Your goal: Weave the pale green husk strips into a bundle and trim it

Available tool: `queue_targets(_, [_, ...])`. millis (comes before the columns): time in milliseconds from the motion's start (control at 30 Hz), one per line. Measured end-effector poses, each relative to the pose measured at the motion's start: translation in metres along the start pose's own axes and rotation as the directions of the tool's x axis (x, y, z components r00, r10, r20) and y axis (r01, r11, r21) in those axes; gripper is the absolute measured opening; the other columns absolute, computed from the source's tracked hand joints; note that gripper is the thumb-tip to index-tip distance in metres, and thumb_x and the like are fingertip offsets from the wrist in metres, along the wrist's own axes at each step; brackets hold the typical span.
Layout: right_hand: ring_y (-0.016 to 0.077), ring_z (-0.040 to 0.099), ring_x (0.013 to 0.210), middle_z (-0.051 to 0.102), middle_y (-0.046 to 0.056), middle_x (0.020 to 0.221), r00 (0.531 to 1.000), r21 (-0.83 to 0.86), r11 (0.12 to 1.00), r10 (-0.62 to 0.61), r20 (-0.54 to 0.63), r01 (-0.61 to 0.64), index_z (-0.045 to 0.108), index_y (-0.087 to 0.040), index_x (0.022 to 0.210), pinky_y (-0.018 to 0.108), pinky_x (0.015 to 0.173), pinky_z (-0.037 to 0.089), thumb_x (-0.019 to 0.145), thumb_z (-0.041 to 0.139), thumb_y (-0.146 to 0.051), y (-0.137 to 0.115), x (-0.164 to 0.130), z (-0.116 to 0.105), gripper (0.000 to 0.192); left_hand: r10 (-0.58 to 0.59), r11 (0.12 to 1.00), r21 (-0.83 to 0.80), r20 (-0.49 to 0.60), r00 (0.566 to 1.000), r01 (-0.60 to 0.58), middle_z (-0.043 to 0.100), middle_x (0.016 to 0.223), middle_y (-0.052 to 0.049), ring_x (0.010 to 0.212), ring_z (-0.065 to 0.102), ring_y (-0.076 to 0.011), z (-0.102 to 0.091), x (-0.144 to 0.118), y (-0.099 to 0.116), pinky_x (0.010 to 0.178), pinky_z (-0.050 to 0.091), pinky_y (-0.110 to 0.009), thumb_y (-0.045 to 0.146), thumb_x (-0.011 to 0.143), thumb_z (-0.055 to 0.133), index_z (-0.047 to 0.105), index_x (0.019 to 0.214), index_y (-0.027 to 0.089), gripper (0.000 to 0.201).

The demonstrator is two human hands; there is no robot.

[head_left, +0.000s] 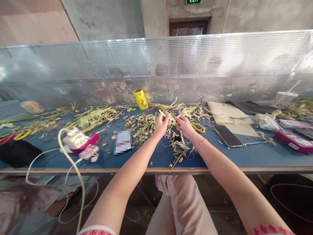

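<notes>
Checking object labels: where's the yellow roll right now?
Head view: the yellow roll stands tilted at the back of the blue table, against the perforated screen, beyond the left hand.

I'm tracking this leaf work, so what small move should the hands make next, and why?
Probably pull the hands apart to split the strip: the left hand and right hand both pinch it close together above the table, with loose leaves below.

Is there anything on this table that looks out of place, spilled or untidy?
Yes. Pale leaf strips and scraps lie scattered over the blue table, around both hands, some hanging past the front edge. The yellow roll stands tilted. White cables droop off the table.
</notes>
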State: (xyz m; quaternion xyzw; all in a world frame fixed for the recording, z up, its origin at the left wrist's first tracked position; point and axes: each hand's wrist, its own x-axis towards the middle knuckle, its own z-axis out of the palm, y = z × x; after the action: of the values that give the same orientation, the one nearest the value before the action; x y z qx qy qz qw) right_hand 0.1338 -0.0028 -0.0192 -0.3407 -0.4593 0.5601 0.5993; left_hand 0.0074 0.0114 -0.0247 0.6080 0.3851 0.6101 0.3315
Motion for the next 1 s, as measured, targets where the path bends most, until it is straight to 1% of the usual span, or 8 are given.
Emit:
queue_targets(200, [0.0001, 0.024, 0.036, 0.034, -0.011, 0.049, 0.998, 0.016, 1.0, -0.008, 0.056, 0.007, 0.037, -0.02, 0.066, 0.016, 0.037, 0.015, 0.065, 0.071, -0.031, 0.002, 0.0, -0.002, 0.036, 0.221, 0.945, 0.256, -0.047, 0.974, -0.202, 0.057, 0.064, 0.0, 0.057, 0.052, -0.0111, -0.004, -0.002, -0.002, 0.059, 0.041, -0.025, 0.045, 0.09, 0.046, 0.051, 0.082, 0.019, 0.028])
queue_targets(300, [0.0006, 0.024, 0.036, 0.033, -0.012, 0.048, 0.999, -0.026, 1.0, -0.008, 0.05, 0.01, 0.036, -0.021, 0.066, 0.017, 0.037, 0.016, 0.065, 0.072, -0.034, 0.002, -0.001, -0.003, 0.039, 0.408, 0.841, 0.352, 0.083, 0.909, -0.41, 0.063, 0.073, -0.004, 0.068, 0.058, -0.0134, -0.005, -0.006, 0.003, 0.068, 0.045, -0.026, 0.041, 0.091, 0.044, 0.056, 0.082, 0.018, 0.027])
queue_targets(367, [0.0013, 0.025, 0.036, 0.033, -0.012, 0.047, 0.999, -0.061, 0.998, -0.013, 0.031, 0.015, 0.035, -0.022, 0.068, 0.017, 0.037, 0.016, 0.066, 0.071, -0.036, 0.001, -0.001, -0.003, 0.038, 0.452, 0.787, 0.373, 0.194, 0.871, -0.491, 0.067, 0.08, -0.006, 0.075, 0.061, -0.0145, -0.004, -0.008, 0.005, 0.073, 0.046, -0.027, 0.038, 0.091, 0.045, 0.06, 0.081, 0.018, 0.027])
queue_targets(467, [0.0021, 0.026, 0.036, 0.032, -0.012, 0.047, 0.999, -0.104, 0.994, -0.03, 0.013, 0.031, 0.035, -0.022, 0.07, 0.017, 0.037, 0.017, 0.07, 0.068, -0.038, 0.002, -0.001, -0.003, 0.037, 0.368, 0.793, 0.419, 0.251, 0.895, -0.443, 0.068, 0.08, -0.006, 0.071, 0.061, -0.0145, -0.002, -0.007, 0.005, 0.069, 0.046, -0.026, 0.034, 0.089, 0.048, 0.064, 0.082, 0.016, 0.025])
queue_targets(567, [0.0029, 0.029, 0.037, 0.034, -0.012, 0.048, 0.999, -0.151, 0.987, -0.053, 0.014, 0.054, 0.035, -0.023, 0.071, 0.017, 0.037, 0.019, 0.072, 0.065, -0.041, 0.004, 0.001, -0.004, 0.036, 0.228, 0.842, 0.439, 0.237, 0.944, -0.313, 0.069, 0.078, -0.006, 0.07, 0.061, -0.0152, -0.001, -0.004, 0.004, 0.068, 0.045, -0.026, 0.03, 0.089, 0.046, 0.066, 0.082, 0.015, 0.026])
queue_targets(667, [0.0052, 0.037, 0.04, 0.038, -0.01, 0.05, 0.995, -0.238, 0.966, -0.095, 0.033, 0.1, 0.038, -0.023, 0.074, 0.017, 0.037, 0.02, 0.074, 0.063, -0.042, 0.007, 0.004, -0.007, 0.032, 0.139, 0.886, 0.407, 0.222, 0.965, -0.222, 0.068, 0.077, -0.005, 0.072, 0.061, -0.0158, -0.002, -0.004, 0.006, 0.07, 0.044, -0.026, 0.03, 0.09, 0.044, 0.065, 0.078, 0.015, 0.029])
queue_targets(800, [0.0062, 0.036, 0.038, 0.038, -0.01, 0.047, 0.99, -0.336, 0.931, -0.135, 0.04, 0.141, 0.041, -0.023, 0.077, 0.017, 0.036, 0.021, 0.077, 0.059, -0.04, 0.008, 0.006, -0.01, 0.025, 0.116, 0.915, 0.338, 0.303, 0.946, -0.22, 0.062, 0.068, -0.002, 0.065, 0.055, -0.0136, -0.003, -0.006, 0.013, 0.066, 0.041, -0.025, 0.027, 0.088, 0.045, 0.062, 0.072, 0.016, 0.025])
queue_targets(1000, [0.006, 0.031, 0.04, 0.038, -0.009, 0.049, 0.986, -0.347, 0.925, -0.168, -0.003, 0.156, 0.04, -0.024, 0.076, 0.017, 0.038, 0.021, 0.077, 0.058, -0.036, 0.007, 0.006, -0.014, 0.022, 0.132, 0.952, 0.207, 0.392, 0.91, -0.227, 0.048, 0.052, 0.001, 0.057, 0.048, -0.0132, 0.0, -0.007, 0.011, 0.06, 0.037, -0.025, 0.035, 0.085, 0.051, 0.056, 0.062, 0.018, 0.029])
